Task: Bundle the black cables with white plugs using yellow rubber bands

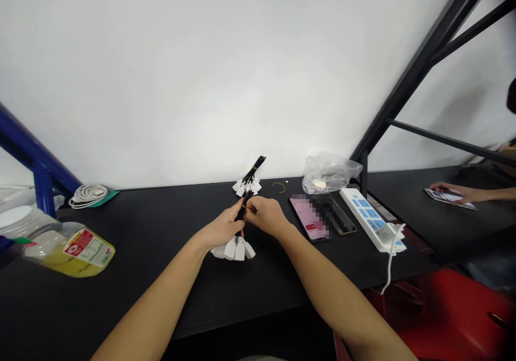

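Over the middle of the black table (161, 226), both my hands close on a bundle of black cords with white tags (246, 189). My left hand (224, 227) grips the lower part, and white tags (234, 250) hang out below its fingers. My right hand (265, 214) pinches the bundle at its middle, right against the left hand. The upper end of the cords sticks up and away from me, with more white tags clustered around it.
A lying bottle of yellow liquid (70, 250) is at the left, a coiled white cable (87, 195) behind it. To the right lie a phone (309, 218), a plastic bag (328, 172), a white power strip (371, 218) and a small yellow band (279, 186). Another person's hand (455, 193) holds a phone at far right.
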Tool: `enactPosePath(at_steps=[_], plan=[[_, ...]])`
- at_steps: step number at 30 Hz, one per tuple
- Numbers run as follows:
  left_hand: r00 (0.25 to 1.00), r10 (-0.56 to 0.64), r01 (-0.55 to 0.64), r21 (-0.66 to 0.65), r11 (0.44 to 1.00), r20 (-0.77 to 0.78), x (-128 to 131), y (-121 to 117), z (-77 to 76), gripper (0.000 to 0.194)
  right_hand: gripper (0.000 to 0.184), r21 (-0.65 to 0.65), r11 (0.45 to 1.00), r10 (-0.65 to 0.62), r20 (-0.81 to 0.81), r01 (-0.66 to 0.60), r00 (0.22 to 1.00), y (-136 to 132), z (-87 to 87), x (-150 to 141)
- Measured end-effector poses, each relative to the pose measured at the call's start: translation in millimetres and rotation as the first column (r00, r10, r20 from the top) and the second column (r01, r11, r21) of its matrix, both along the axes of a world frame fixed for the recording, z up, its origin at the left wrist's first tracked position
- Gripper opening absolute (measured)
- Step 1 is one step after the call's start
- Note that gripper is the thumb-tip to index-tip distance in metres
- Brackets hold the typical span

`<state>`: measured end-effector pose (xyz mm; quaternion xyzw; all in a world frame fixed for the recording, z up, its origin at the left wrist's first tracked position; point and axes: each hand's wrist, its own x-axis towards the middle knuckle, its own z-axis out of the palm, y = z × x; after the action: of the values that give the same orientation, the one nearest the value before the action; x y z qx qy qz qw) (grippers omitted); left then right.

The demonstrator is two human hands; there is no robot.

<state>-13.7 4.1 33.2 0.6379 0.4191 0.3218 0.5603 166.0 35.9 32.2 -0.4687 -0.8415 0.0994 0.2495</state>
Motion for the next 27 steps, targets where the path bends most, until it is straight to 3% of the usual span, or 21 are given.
enactPosePath(at_steps=[7, 12, 21, 27], plan=[[0.995, 0.01, -0.023, -0.126, 0.992, -0.096, -8.1, 0.5, -2.5, 0.081, 0.006, 0.068, 0.992, -0.11, 0.068, 0.106, 0.992, 13.4, -8.1, -3.4], [0.999, -0.037, 0.035, -0.138, 0.99, -0.011, -14.8, 2.4, -6.5, 0.079, 0.01, 0.014, 0.983, -0.186, 0.038, 0.185, 0.982, 21.4, -8.3, -1.0], [0.988, -0.15, 0.155, -0.175, 0.972, 0.04, -16.7, 1.0, 14.2, 0.068, 0.008, -0.021, 0.977, -0.214, -0.012, 0.213, 0.977, 24.6, -7.5, 2.3], [0.983, -0.163, 0.177, -0.24, 0.954, 0.079, -19.1, -2.7, 22.1, 0.067, 0.009, -0.017, 0.97, -0.241, -0.018, 0.241, 0.97, 31.5, -6.2, 10.6]])
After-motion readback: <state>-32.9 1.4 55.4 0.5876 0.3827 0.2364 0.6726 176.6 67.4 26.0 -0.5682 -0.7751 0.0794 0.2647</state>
